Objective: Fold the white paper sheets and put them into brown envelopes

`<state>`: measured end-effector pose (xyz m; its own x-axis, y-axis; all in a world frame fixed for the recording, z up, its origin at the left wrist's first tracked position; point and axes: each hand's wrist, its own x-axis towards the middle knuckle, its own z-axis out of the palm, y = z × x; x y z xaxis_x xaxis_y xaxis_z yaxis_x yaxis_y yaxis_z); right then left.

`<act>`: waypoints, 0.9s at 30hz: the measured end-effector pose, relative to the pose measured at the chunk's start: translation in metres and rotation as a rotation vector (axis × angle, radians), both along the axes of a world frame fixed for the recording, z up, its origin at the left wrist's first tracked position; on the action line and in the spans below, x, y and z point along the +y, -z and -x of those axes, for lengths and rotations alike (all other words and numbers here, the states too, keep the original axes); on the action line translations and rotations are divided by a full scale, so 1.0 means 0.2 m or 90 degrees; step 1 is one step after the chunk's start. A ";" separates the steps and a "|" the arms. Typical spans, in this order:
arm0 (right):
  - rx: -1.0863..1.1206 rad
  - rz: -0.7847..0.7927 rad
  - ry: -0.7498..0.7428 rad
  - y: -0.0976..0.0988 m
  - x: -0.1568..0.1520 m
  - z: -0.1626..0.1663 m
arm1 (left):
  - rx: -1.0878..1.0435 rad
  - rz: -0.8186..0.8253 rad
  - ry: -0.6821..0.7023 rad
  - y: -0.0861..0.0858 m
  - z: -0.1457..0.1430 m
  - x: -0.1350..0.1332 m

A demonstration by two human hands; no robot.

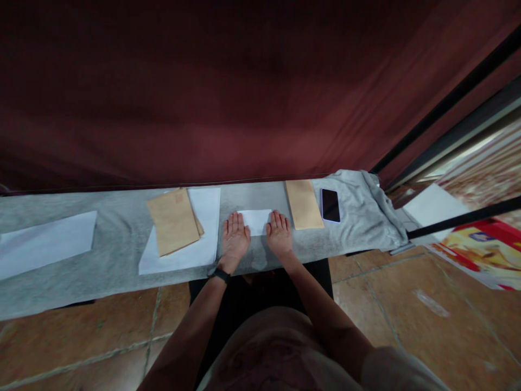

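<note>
My left hand point(235, 237) and my right hand point(279, 234) lie flat, palms down, fingers stretched out, on a grey cloth-covered table point(118, 255). Between them sits a small folded white paper point(255, 221); the fingertips of both hands rest on or at its left and right edges. A black band is on my left wrist. Neither hand grips anything.
Left of my hands, brown envelopes point(173, 220) lie on a white sheet point(185, 255). Another white sheet point(44, 243) lies far left. To the right are a brown envelope point(303, 204) and a dark phone point(330, 205). A dark red curtain hangs behind. Tiled floor below.
</note>
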<state>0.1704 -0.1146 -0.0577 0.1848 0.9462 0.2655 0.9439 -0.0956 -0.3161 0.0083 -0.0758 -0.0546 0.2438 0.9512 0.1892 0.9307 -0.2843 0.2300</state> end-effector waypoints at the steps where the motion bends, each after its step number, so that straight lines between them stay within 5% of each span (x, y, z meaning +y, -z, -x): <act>1: 0.003 -0.008 0.000 0.00 0.00 0.00 | 0.000 -0.002 -0.001 0.00 0.00 0.00; 27: -0.021 0.001 -0.027 0.00 -0.02 -0.06 | -0.109 -0.047 0.027 -0.01 0.09 -0.02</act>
<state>0.1826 -0.1184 -0.0581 0.1352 0.9535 0.2692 0.9568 -0.0551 -0.2853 -0.0103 -0.0799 -0.0535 0.2420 0.9225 0.3007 0.8667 -0.3448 0.3605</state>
